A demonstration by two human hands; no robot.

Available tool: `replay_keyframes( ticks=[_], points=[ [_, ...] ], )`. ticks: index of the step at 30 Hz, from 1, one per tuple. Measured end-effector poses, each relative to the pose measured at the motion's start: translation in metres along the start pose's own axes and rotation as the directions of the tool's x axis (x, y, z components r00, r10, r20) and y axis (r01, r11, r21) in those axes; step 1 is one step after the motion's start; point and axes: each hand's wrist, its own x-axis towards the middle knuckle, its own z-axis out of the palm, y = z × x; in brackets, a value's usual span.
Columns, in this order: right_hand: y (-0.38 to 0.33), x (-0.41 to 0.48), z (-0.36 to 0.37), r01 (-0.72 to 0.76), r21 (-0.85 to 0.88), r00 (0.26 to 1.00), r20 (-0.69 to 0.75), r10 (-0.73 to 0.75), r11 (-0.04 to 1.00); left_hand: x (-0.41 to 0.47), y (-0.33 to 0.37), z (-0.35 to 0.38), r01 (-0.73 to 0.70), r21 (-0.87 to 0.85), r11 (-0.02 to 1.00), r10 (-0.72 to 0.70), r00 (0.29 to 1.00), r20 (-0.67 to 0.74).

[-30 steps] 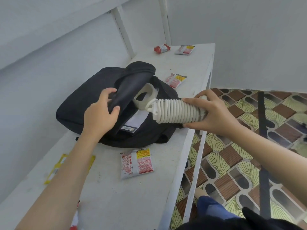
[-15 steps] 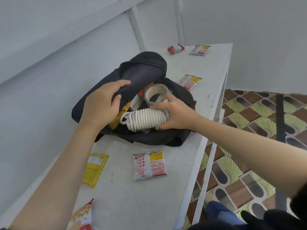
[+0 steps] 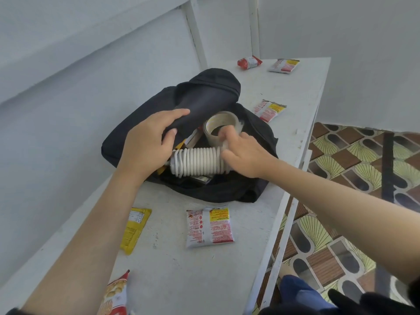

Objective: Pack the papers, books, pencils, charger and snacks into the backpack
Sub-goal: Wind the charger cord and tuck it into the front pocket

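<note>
Left hand: my left hand (image 3: 147,144) grips the black flap (image 3: 209,96) of the backpack (image 3: 118,142), with the fingers laid over the top and the thumb tucked under, holding it up off the opening.
Right hand: my right hand (image 3: 245,153) sits at the right end of the charger (image 3: 200,161). The fingertips are blurred, so I cannot tell whether they pinch anything.
Charger: the white coil lies across the backpack's mouth, between my two hands.
Tape roll: the tape roll (image 3: 221,122) stands tilted inside the opening, just beyond my right fingertips.
Near snacks: a red-and-white packet (image 3: 209,225) and a yellow packet (image 3: 134,226) lie on the white table (image 3: 181,280), on my side of the backpack, below my wrists. A chip bag (image 3: 114,294) lies by my left elbow.
Far snacks: another packet (image 3: 269,110) lies beyond my right hand, and two more (image 3: 249,62) (image 3: 284,65) lie at the table's far end.
</note>
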Motion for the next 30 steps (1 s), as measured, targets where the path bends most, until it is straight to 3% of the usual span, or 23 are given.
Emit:
replay_keyframes(
  ticks=[2, 5, 9, 12, 14, 17, 20, 25, 28, 30],
  points=[
    [0.006, -0.003, -0.005, -0.075, 0.273, 0.997, 0.052, 0.064, 0.959, -0.001, 0.000, 0.001, 0.010, -0.008, 1.000, -0.010, 1.000, 0.003],
    [0.014, -0.012, -0.008, -0.115, 0.385, 0.993, 0.005, 0.122, 0.916, -0.001, 0.001, 0.002, 0.022, 0.001, 1.000, -0.022, 1.000, 0.001],
    [0.023, -0.019, -0.005, -0.135, 0.345, 0.964, -0.173, 0.204, 0.929, -0.002, 0.003, 0.003, 0.066, -0.073, 0.995, -0.066, 0.998, -0.001],
    [0.022, -0.023, -0.005, -0.231, 0.302, 0.885, -0.330, 0.329, 0.925, -0.003, 0.008, 0.007, 0.139, -0.130, 0.982, -0.139, 0.990, 0.011],
    [0.020, -0.026, -0.007, -0.279, 0.137, 0.824, -0.474, 0.310, 0.950, -0.003, 0.013, 0.011, 0.233, -0.089, 0.968, -0.232, 0.972, 0.021],
    [0.022, -0.028, -0.011, -0.277, 0.027, 0.797, -0.552, 0.245, 0.961, -0.004, 0.024, 0.013, 0.389, -0.194, 0.900, -0.370, 0.920, 0.129],
    [0.025, -0.029, -0.014, -0.219, -0.028, 0.793, -0.587, 0.162, 0.975, -0.009, 0.034, 0.015, 0.378, -0.255, 0.890, -0.328, 0.919, 0.218],
    [0.035, -0.035, -0.017, -0.121, -0.112, 0.845, -0.534, 0.043, 0.986, -0.028, 0.050, 0.028, 0.202, -0.146, 0.968, -0.155, 0.947, 0.282],
    [0.043, -0.039, -0.019, 0.002, -0.187, 0.947, -0.316, -0.062, 0.982, -0.040, 0.050, 0.045, 0.103, -0.027, 0.994, -0.093, 0.963, 0.252],
    [0.047, -0.045, -0.021, 0.086, -0.140, 0.983, -0.151, -0.107, 0.986, -0.046, 0.047, 0.056, 0.078, 0.012, 0.997, -0.078, 0.971, 0.224]
  ],
)
